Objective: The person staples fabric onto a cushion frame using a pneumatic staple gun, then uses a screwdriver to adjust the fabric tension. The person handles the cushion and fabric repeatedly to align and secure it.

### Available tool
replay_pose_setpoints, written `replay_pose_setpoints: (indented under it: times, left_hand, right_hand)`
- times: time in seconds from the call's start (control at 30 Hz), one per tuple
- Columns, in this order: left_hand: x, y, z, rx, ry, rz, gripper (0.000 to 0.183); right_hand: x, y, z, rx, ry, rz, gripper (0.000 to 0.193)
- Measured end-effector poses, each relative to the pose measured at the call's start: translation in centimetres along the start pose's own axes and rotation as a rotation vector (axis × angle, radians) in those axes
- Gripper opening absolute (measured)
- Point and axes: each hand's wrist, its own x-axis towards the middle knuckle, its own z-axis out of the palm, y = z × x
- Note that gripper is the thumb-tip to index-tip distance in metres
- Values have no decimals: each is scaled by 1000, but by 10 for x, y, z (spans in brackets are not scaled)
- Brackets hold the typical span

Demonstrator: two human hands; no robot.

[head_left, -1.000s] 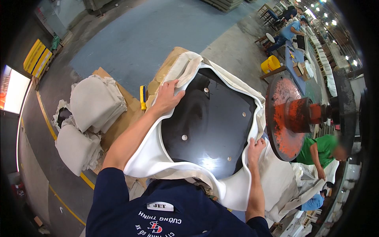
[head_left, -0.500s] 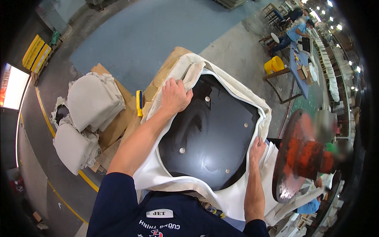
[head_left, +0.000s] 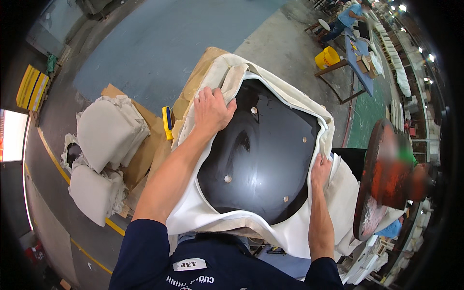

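A glossy black curved shell (head_left: 266,154) with several round pale holes lies before me, its inside facing up. A cream and white fabric cover (head_left: 193,212) wraps its rim in loose folds. My left hand (head_left: 212,110) is closed on the folded cover edge at the upper left, knuckles up. At the right rim, my right hand (head_left: 321,171) pinches the cover edge, thumb toward the shell. The cover's near edge sags along the shell's front, close to my body.
White padded pieces (head_left: 108,130) are stacked at the left on brown cardboard (head_left: 137,159), beside a yellow-handled tool (head_left: 167,123). A rusty red disc-shaped machine part (head_left: 374,179) stands close on the right. Farther off are a blue table (head_left: 360,67), a yellow bucket (head_left: 327,58) and a person (head_left: 349,18).
The whole view has shifted a little. Both hands keep their hold at about the same spots on the cover, and the right hand sits slightly higher in the picture.
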Motion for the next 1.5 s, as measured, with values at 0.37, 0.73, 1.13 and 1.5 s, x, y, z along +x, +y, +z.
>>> replay_pose_setpoints:
  times: [0.37, 0.73, 1.13, 1.5]
  left_hand:
    - [2, -6, 0, -34, -84, -13, 50]
    - [-4, -6, -3, -54, -81, -85, 54]
    - [3, 0, -7, -78, -154, -38, 59]
    - [-179, -162, -167, -358, -347, 97, 37]
  right_hand:
    - [-6, 4, 0, -110, -4, 77, 50]
    - [12, -1, 2, -88, -57, 43, 47]
    - [15, 47, -15, 64, -143, -76, 45]
    - [-266, 81, -132, 1221, -325, 871, 45]
